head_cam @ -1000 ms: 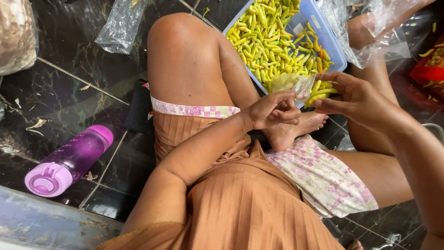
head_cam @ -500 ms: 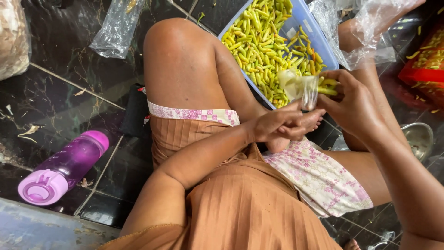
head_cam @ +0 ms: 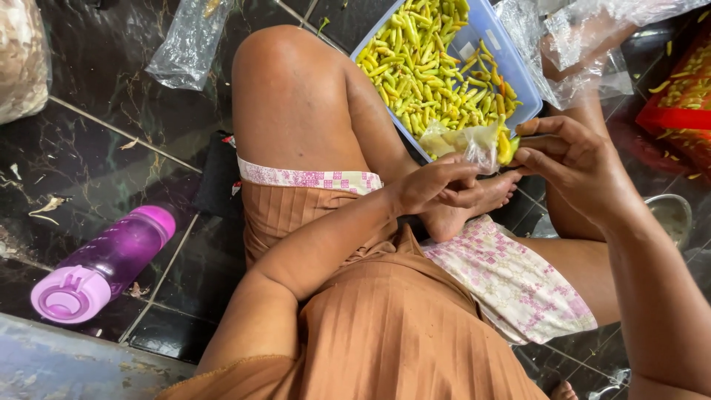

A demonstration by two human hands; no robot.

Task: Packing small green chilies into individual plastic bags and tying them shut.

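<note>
Down over the lap, the left hand (head_cam: 437, 185) curls loosely, fingertips pinching the lower edge of a small clear bag (head_cam: 465, 141) of yellow-green chillies; the right hand (head_cam: 574, 167) grips its other side, fingers bent, just beside the blue tub (head_cam: 511, 70).

Red tray (head_cam: 685, 104) cut off rightward

Home floor used as food-prep spot, prob. a kitchen area: dark marble-look tiled floor (head_cam: 111, 126) w/ pale grout; far right, blue plastic tub of yellow-green chillies (head_cam: 433, 63); clear plastic bags (head_cam: 185, 44); purple plastic water bottle (head_cam: 104, 263) near left.
</note>
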